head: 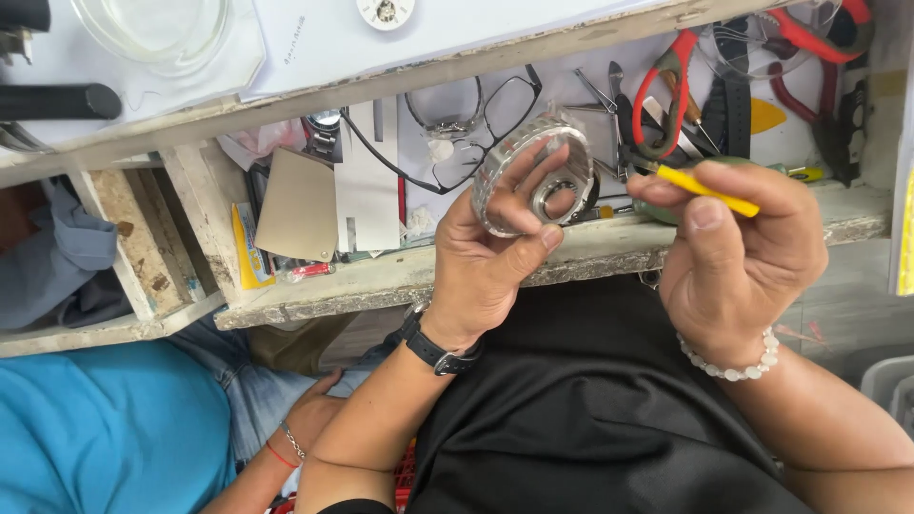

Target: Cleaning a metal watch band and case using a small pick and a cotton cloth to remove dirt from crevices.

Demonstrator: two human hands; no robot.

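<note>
Watch-repair bench: pliers [666,90], watch straps [733,86], worn wooden drawer [381,281] of parts.

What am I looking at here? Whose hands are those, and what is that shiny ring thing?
This one picture comes from a camera worn on a person's head, looking down at their own hands, so the scene looks upside down. The left hand holds a silver wristwatch with a metal link band, curled into a ring. The right hand pinches a thin yellow-handled tool, pointing it toward the watch. Behind the hands is a worn wooden bench, with a shallow tray of things: black-framed glasses, red-handled pliers and another watch. At lower left sits another person in a blue shirt; their hand is not part of the work.
</note>
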